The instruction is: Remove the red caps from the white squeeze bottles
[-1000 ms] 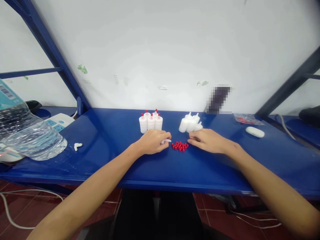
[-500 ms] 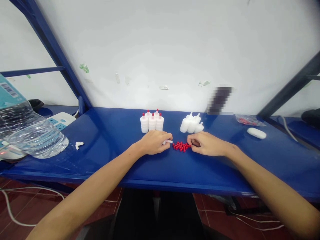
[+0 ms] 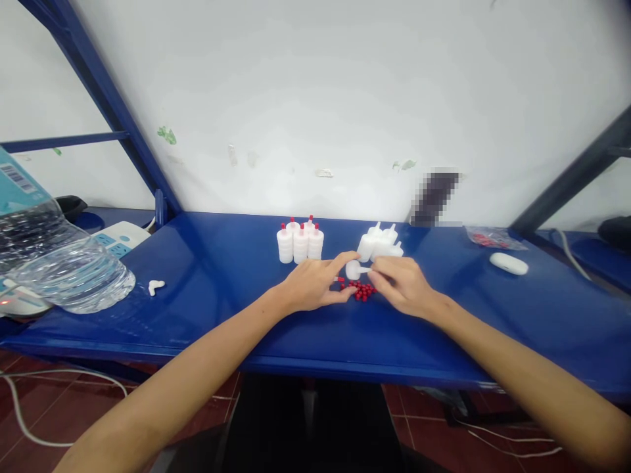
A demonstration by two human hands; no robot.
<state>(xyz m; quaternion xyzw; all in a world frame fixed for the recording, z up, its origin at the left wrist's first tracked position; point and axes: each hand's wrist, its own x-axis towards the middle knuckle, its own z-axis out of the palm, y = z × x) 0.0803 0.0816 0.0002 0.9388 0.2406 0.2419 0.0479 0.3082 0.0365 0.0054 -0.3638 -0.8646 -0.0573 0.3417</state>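
My left hand (image 3: pixel 315 282) is around a small bottle, mostly hidden by the palm; its red-capped nozzle (image 3: pixel 339 280) sticks out to the right. The thumb and index finger of that hand are spread apart, either side of a second white bottle (image 3: pixel 353 269). My right hand (image 3: pixel 401 282) pinches this second bottle near the tip of its bare nozzle, the body lying toward the left hand. Small red caps (image 3: pixel 362 291) lie in a loose pile just below and between both hands.
Several red-capped white bottles (image 3: pixel 300 244) stand behind my left hand. Uncapped bottles (image 3: pixel 377 244) cluster behind my right hand. On the blue table (image 3: pixel 221 263) are a white oval case (image 3: pixel 509 263), a bag with red pieces (image 3: pixel 495 238), a white earbud-like piece (image 3: pixel 156 287) and a large water bottle (image 3: pixel 73 269).
The nozzle at my left hand now carries a red cap, and that hand's thumb and index finger have spread. My right hand has moved slightly left and now holds another bottle.
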